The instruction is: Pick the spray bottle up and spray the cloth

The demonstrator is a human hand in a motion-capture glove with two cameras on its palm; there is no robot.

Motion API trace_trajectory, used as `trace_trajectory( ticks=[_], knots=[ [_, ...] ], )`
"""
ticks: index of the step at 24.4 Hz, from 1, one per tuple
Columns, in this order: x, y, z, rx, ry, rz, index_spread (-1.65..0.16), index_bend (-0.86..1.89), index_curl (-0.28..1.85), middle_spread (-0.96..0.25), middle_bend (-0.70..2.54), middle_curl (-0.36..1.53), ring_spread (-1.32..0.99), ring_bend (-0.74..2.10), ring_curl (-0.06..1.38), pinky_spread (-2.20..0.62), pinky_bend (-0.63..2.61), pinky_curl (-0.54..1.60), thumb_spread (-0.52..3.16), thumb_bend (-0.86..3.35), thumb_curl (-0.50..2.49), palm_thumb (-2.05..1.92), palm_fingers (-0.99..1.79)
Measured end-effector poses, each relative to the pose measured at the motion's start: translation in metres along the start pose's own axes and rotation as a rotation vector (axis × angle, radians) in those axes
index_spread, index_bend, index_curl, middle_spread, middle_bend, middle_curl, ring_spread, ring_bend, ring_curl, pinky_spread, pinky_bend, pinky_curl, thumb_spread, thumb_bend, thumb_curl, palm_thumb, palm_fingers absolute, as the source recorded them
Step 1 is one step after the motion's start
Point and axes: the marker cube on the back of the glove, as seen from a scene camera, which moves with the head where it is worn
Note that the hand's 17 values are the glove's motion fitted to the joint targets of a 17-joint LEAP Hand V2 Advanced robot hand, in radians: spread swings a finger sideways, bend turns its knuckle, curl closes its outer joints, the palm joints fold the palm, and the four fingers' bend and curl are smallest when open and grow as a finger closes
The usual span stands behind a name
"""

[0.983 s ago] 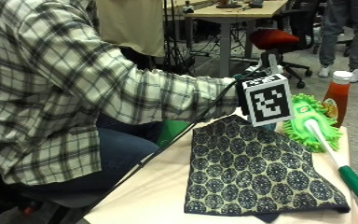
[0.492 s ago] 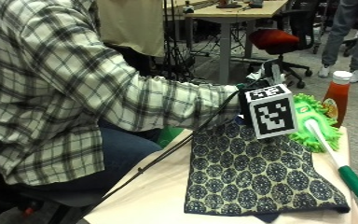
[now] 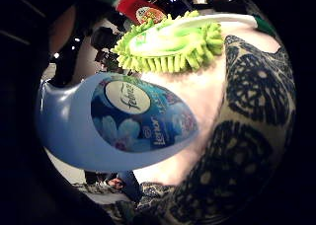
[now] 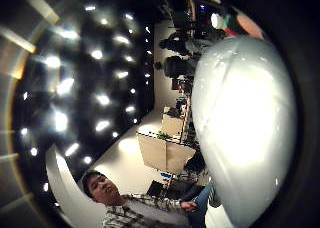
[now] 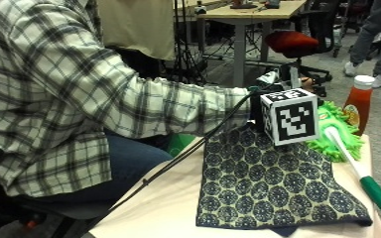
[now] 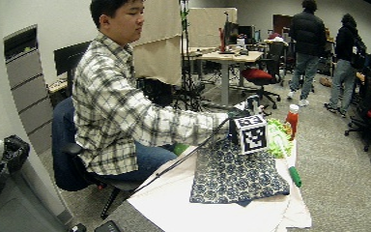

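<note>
The spray bottle (image 3: 123,121) is light blue with a flowered label and fills much of both palm views (image 4: 245,128). In the outside view only its white spray head (image 5: 280,78) shows above my gloved right hand (image 5: 258,106), which grips the bottle at the far edge of the cloth. The hand's fingers are mostly hidden behind the bottle. The cloth (image 5: 270,183) is dark blue with a pale round pattern and lies flat on the table, just below and in front of the bottle (image 3: 247,136).
A lime green duster (image 5: 332,131) with a white and green handle (image 5: 355,168) lies beside the cloth's right side. A ketchup bottle (image 5: 359,101) stands behind it at the table's far corner. The pale table top (image 5: 158,208) shows left of the cloth.
The hand with the bottle dipped slightly toward the cloth's far edge between the first two frames and has stayed about there since. The cloth and duster have not moved.
</note>
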Motion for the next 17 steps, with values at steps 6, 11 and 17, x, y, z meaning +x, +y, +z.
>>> trace_trajectory(
  ticks=[6,11,17],
  knots=[
    [-0.010,0.009,-0.017,-0.007,0.242,0.053,-0.32,0.12,0.50,-0.06,0.32,0.43,-0.04,0.29,0.40,0.12,0.22,0.41,0.67,-0.08,0.68,0.80,0.08],
    [-0.026,0.025,-0.035,-0.058,0.503,0.054,-0.32,0.15,0.44,-0.05,0.26,0.39,-0.02,0.21,0.33,0.14,0.21,0.36,0.78,-0.06,0.63,0.73,0.06],
    [-0.047,0.058,-0.064,-0.096,0.815,0.100,-0.32,0.17,0.41,-0.04,0.23,0.37,0.00,0.17,0.30,0.16,0.20,0.35,0.87,-0.06,0.58,0.64,0.05]
  ],
)
